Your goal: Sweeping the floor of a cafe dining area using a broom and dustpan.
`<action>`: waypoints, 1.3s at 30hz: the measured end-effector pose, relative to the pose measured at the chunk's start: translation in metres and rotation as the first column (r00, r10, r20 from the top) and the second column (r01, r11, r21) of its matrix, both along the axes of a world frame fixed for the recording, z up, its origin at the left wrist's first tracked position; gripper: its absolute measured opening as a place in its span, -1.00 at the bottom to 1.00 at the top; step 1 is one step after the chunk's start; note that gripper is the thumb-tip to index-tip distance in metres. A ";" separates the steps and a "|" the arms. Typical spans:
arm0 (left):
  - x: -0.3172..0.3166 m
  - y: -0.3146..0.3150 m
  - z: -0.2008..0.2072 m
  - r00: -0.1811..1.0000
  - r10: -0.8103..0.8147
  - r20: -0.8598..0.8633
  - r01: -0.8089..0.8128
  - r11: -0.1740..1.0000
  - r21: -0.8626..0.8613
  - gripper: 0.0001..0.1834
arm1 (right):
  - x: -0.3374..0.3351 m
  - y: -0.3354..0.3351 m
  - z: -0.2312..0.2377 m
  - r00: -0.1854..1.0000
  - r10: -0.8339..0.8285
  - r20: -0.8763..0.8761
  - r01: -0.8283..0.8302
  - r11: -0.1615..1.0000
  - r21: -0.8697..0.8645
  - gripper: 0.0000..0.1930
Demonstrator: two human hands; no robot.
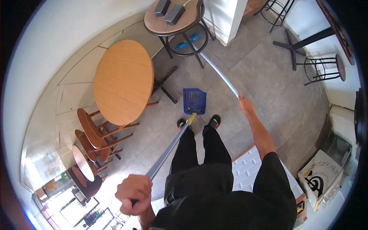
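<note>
My left hand [135, 193] is closed round the top of a long grey pole. That pole runs down to a blue dustpan [194, 100], joined by a yellow piece; the pan lies on the floor just ahead of my feet, with some dark bits of dirt in it. Stretched out to the right, my right hand [245, 104] grips the silvery handle of a broom [220, 73]. The broom's blue head [187, 41] reaches under a round brown stool [172, 19] and is partly hidden by the stool's black legs.
A round wooden table [124, 82] stands on the left, with wooden chairs [94, 132] beside it. Two dark boxy devices [174, 15] rest on the stool. A white pillar [224, 19] rises behind it. Black-legged stools [326, 69] and a pedestal table [310, 40] are at the right.
</note>
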State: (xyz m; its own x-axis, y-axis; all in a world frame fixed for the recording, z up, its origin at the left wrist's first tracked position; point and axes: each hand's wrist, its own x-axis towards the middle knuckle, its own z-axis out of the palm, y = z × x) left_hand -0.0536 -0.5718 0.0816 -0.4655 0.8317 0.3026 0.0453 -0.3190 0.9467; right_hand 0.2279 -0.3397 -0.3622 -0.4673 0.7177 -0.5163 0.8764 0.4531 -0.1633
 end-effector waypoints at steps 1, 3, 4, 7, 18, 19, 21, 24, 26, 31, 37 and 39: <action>0.001 0.001 0.000 1.000 -0.001 0.001 0.001 1.000 -0.001 -0.41 | -0.004 0.006 -0.010 1.000 -0.008 -0.014 0.008 1.000 0.002 -0.48; 0.004 0.006 0.000 0.998 0.053 -0.025 -0.054 0.998 -0.017 -0.44 | -0.009 0.019 -0.033 0.999 -0.025 -0.025 0.025 1.000 0.004 -0.49; 0.000 0.005 0.003 0.996 -0.074 -0.050 0.069 0.993 -0.096 -0.55 | -0.011 0.023 -0.042 0.998 -0.048 -0.045 0.049 0.999 0.021 -0.37; 0.004 0.004 0.005 0.996 0.026 -0.090 -0.039 0.988 -0.148 -0.56 | -0.021 0.038 -0.063 0.994 -0.082 -0.068 0.085 0.996 0.031 -0.26; -0.028 -0.002 -0.019 0.997 -0.010 0.075 0.014 0.998 -0.059 -0.43 | 0.072 -0.048 -0.020 0.987 -0.133 0.090 0.137 0.989 -0.046 -0.32; -0.031 -0.004 -0.022 0.997 -0.005 0.074 0.009 0.999 -0.054 -0.42 | 0.084 -0.064 -0.006 0.980 -0.140 0.143 0.154 0.984 -0.092 -0.32; -0.036 -0.011 -0.030 0.998 0.017 0.057 -0.015 0.999 -0.041 -0.40 | 0.091 -0.097 0.024 0.971 -0.186 0.150 0.200 0.976 -0.083 -0.32; -0.051 -0.017 -0.035 0.995 -0.072 0.069 0.073 0.997 -0.005 -0.42 | 0.100 -0.148 0.059 0.943 -0.276 0.185 0.293 0.953 -0.073 -0.35; -0.059 -0.023 -0.037 0.989 -0.146 0.036 0.146 0.989 -0.019 -0.37 | 0.092 -0.184 0.081 0.933 -0.317 0.172 0.336 0.938 -0.089 -0.38; -0.085 -0.035 -0.039 0.965 -0.261 0.007 0.261 0.965 0.003 -0.44 | 0.065 -0.250 0.146 0.870 -0.486 0.084 0.494 0.856 -0.153 -0.46; -0.113 -0.053 -0.038 0.946 -0.323 -0.004 0.323 0.946 0.032 -0.53 | 0.032 -0.314 0.202 0.843 -0.526 -0.113 0.508 0.847 -0.156 -0.47; -0.120 -0.061 -0.041 0.944 -0.329 -0.021 0.330 0.944 0.029 -0.53 | 0.014 -0.318 0.222 0.847 -0.525 -0.081 0.506 0.844 -0.180 -0.46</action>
